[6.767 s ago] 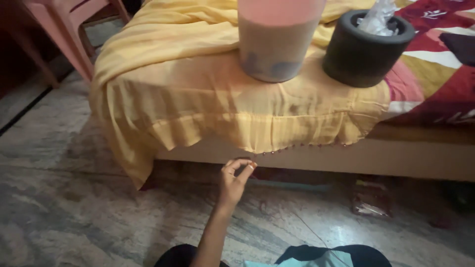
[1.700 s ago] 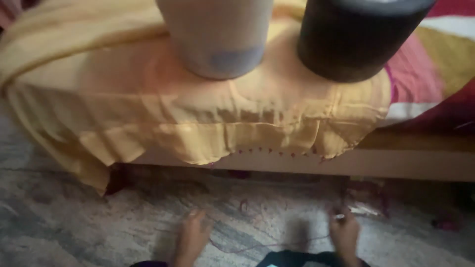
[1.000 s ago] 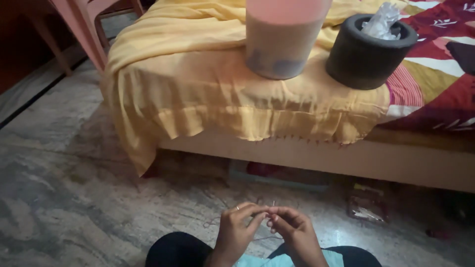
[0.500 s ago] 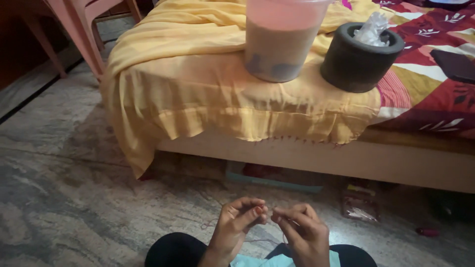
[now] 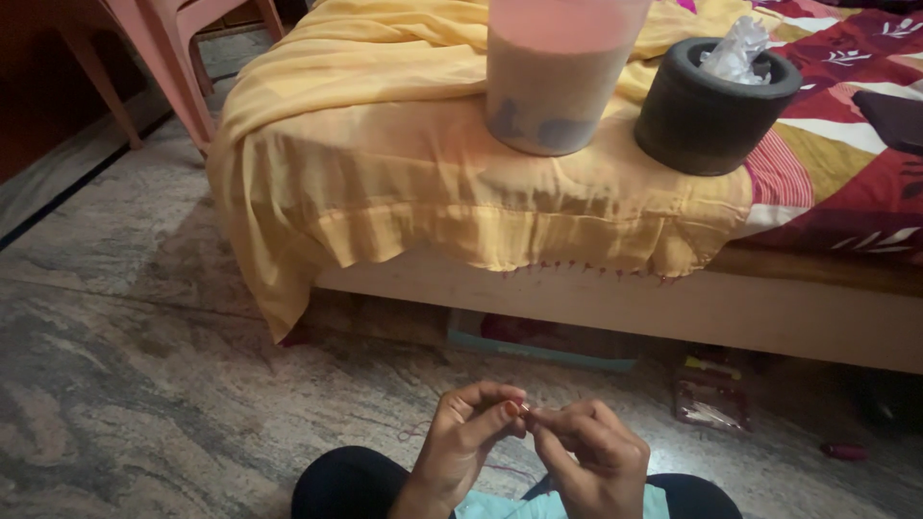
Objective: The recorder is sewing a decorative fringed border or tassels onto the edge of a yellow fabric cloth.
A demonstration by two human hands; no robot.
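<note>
My left hand (image 5: 469,432) and my right hand (image 5: 591,452) meet at the fingertips low in the view, just above my lap. Between them they pinch something very small, with a thin thread trailing down to the floor; what the small thing is I cannot tell. Ahead, a yellow cloth (image 5: 404,183) hangs over the edge of a low bed (image 5: 673,308), with a row of small dark stitches or beads along its hem.
A pink translucent tub (image 5: 558,72) and a black round container (image 5: 711,101) with crumpled plastic inside stand on the bed. A red patterned bedsheet (image 5: 846,183) lies at right. Pink plastic chair legs (image 5: 183,58) stand at upper left. Boxes and packets sit under the bed.
Earlier my left hand reached alone toward the floor under the bed. Both hands then came together in front of me and now stay pinched at the fingertips, barely shifting.
</note>
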